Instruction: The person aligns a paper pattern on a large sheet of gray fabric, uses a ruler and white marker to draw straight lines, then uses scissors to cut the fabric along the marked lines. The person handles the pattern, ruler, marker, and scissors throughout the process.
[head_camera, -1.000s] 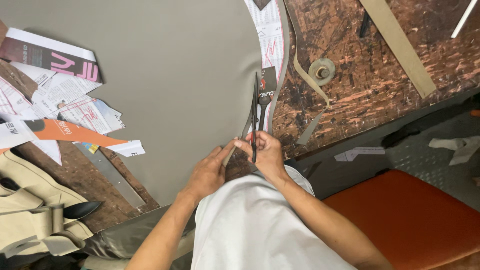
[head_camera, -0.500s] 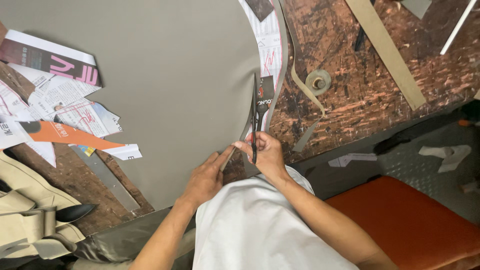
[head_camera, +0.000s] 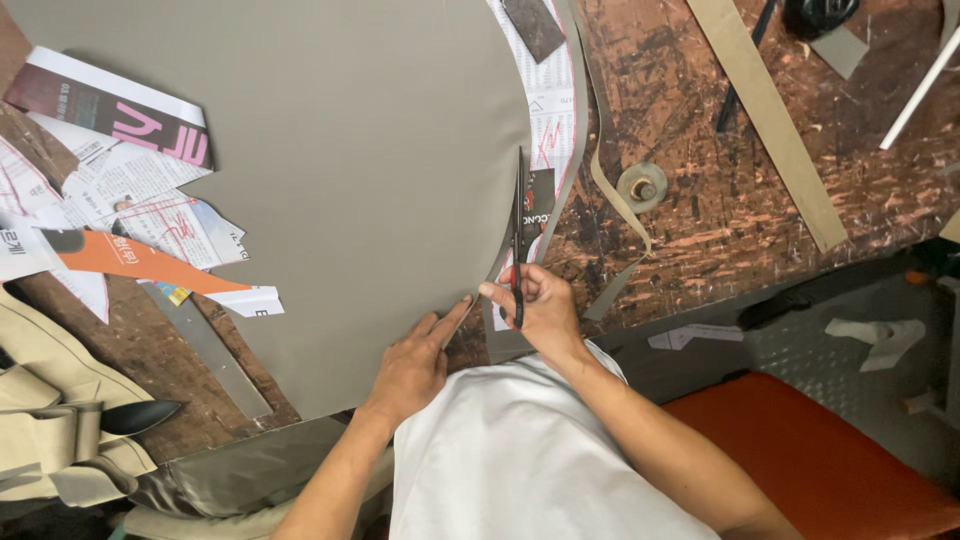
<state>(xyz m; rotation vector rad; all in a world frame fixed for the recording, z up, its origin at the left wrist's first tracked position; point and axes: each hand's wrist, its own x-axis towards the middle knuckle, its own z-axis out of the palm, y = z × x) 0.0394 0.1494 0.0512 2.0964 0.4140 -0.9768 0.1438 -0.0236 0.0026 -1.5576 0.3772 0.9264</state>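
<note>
large grey-brown leather sheet (head_camera: 300, 200) lies flat on the scarred wooden bench (head_camera: 720, 220). right hand (head_camera: 535, 310), fingers curled through the handles, holds black scissors (head_camera: 518, 235) along its curved edge; left hand (head_camera: 415, 365), fingers together, presses the sheet's edge.

Printed paper scraps (head_camera: 120, 215), a metal ruler (head_camera: 205, 350), a round weight (head_camera: 641, 186) and an orange seat (head_camera: 810, 450) surround the scarred workbench (head_camera: 720, 220).
</note>
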